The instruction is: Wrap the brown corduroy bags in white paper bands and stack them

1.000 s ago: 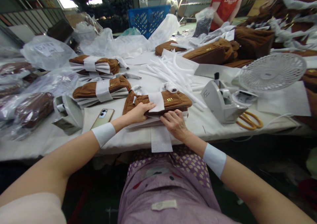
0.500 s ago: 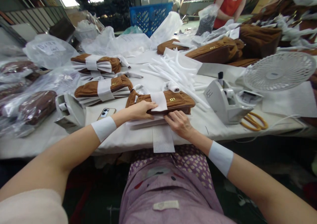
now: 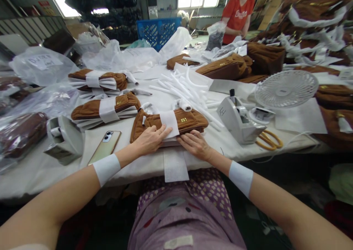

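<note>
A brown suede handbag (image 3: 193,120) with a small gold logo lies in front of me on the cloth-covered table. A white paper strip (image 3: 168,122) is around its middle, with a loose tail (image 3: 176,167) hanging over the table edge. My left hand (image 3: 150,138) grips the bag's near side, its fingertips pressed on the strip. My right hand (image 3: 196,145) holds the bag's lower front edge, fingers bent and thumb side hidden. White sheets lie under the bag, mostly covered by my hands.
At left are banded brown bags (image 3: 106,108), a phone (image 3: 106,147) and a tape dispenser (image 3: 64,139). White tubes (image 3: 184,91) lie beyond. A second dispenser (image 3: 238,123), yellow-handled scissors (image 3: 268,140) and a fan (image 3: 286,89) stand at right. A person (image 3: 238,12) works farther back.
My left fingers have shifted farther onto the white strip, pressing it against the bag. Less of the white sheets shows under the bag. The whole view has shifted slightly.
</note>
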A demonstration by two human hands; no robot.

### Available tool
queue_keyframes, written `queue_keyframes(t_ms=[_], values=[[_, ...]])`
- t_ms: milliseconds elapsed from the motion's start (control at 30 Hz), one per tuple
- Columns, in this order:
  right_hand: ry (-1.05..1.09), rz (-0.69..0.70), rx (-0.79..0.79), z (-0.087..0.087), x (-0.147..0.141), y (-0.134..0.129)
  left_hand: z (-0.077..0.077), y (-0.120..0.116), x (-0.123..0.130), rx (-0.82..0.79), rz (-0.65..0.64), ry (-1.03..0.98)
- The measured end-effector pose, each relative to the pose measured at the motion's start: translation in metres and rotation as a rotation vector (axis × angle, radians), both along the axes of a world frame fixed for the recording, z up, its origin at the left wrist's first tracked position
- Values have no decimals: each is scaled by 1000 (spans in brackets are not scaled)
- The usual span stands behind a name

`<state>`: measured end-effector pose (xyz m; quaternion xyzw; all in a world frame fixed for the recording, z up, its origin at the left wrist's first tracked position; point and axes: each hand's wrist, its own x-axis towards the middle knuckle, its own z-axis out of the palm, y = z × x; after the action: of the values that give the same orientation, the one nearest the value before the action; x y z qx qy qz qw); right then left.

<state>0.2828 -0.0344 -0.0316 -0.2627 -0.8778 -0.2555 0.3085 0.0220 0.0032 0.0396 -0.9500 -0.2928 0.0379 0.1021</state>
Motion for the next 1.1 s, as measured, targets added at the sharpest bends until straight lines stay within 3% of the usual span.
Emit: queue_keyframes(t_ms=[133,333,567,800,1100], values=[[-46,45,-33,6,13,4,-5,-3,0,39,15,-4],[109,44,-127,9,28,29,-17,-8,4,182,35,5],[20,107,-228,23,34,45,-19,-12,8,319,5,-7],[194,131,-289,0,26,45,-35,-13,8,255,-84,-112],[91,160,-313,15,38,46,-39,-9,6,233,-46,-177]])
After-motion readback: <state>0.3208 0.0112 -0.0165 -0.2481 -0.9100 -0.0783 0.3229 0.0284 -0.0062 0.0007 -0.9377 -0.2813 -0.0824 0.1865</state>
